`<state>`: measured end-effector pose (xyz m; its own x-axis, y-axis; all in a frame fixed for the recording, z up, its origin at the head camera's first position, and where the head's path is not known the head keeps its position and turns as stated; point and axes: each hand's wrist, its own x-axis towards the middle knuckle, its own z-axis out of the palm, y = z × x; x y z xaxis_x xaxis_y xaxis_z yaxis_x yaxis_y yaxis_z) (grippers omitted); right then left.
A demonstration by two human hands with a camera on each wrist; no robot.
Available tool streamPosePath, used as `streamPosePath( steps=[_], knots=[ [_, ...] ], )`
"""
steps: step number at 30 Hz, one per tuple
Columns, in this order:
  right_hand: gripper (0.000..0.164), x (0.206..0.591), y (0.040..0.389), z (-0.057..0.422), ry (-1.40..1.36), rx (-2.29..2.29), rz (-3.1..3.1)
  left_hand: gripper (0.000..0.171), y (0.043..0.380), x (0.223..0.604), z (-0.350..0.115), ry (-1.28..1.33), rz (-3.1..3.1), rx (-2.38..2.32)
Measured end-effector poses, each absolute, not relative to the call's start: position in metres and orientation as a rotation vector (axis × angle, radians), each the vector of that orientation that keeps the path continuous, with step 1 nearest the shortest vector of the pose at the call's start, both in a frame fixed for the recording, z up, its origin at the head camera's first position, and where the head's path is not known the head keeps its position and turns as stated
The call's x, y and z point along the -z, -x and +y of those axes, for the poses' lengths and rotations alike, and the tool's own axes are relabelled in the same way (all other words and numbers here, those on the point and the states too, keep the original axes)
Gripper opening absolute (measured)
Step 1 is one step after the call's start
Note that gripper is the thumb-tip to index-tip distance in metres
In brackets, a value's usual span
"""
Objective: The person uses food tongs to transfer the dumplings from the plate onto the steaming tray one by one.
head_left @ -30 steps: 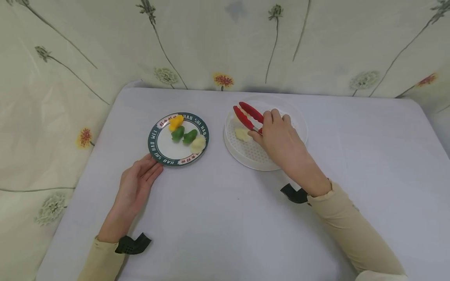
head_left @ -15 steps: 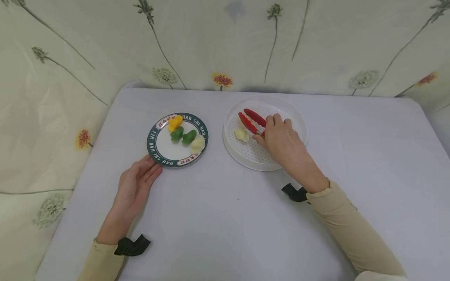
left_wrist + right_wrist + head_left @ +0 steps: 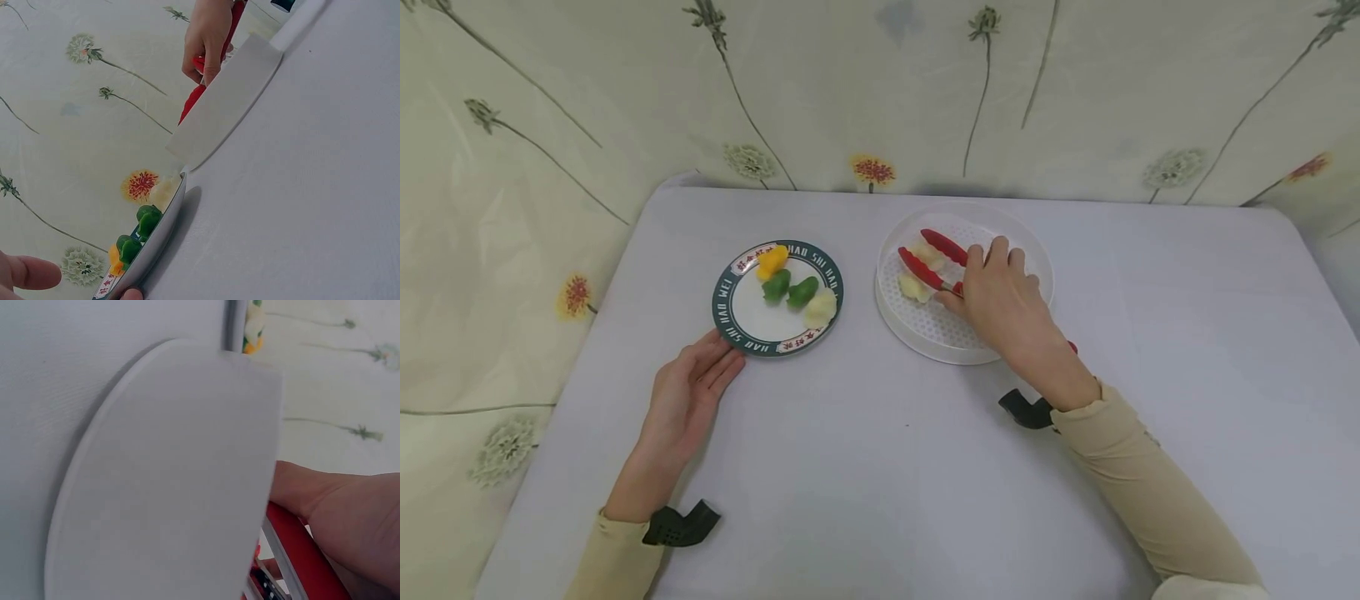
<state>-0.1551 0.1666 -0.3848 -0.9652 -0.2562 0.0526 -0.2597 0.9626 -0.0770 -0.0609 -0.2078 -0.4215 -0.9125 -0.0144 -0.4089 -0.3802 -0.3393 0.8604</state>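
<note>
My right hand [image 3: 1009, 307] grips red-tipped tongs [image 3: 919, 268], also seen as red handles [image 3: 303, 556] in the right wrist view. Their spread tips are over a white round basket [image 3: 936, 354] with a perforated bottom, around or just above a pale lumpy piece [image 3: 928, 252]. A second pale piece [image 3: 913, 288] lies in the basket nearby. My left hand [image 3: 681, 400] touches the near-left rim of a green-edged plate [image 3: 760, 312] with straight fingers; its thumb [image 3: 37, 273] stays apart. On the plate are a yellow piece [image 3: 772, 262], two green pepper-like pieces [image 3: 777, 286] and a pale piece [image 3: 821, 308].
The table [image 3: 865, 483] has a white cover. Behind it hangs a flower-patterned cloth [image 3: 820, 100]. Basket and plate stand apart, with a strip of table between them. The basket's tall wall [image 3: 228, 103] shows from the side in the left wrist view.
The right hand has shifted slightly right and the tongs' tips have moved lower over the basket, first narrowing a little, then spreading around the farther pale piece. The left hand and plate stay put.
</note>
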Motion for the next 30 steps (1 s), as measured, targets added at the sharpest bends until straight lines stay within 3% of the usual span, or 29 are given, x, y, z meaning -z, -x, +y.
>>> streamPosePath(
  steps=[13,19,30],
  knots=[
    [0.060,0.363,0.141,0.145,-0.482,-0.154,-2.994,0.057,0.061,0.423,-0.209,0.517,1.640,-2.353],
    [0.070,0.357,0.134,0.131,-0.568,-0.119,-2.989,0.058,0.062,0.423,-0.208,0.511,1.636,-2.355],
    [0.073,0.358,0.124,0.105,-0.655,-0.037,-2.997,0.057,0.062,0.423,-0.209,0.520,1.638,-2.350]
  ],
)
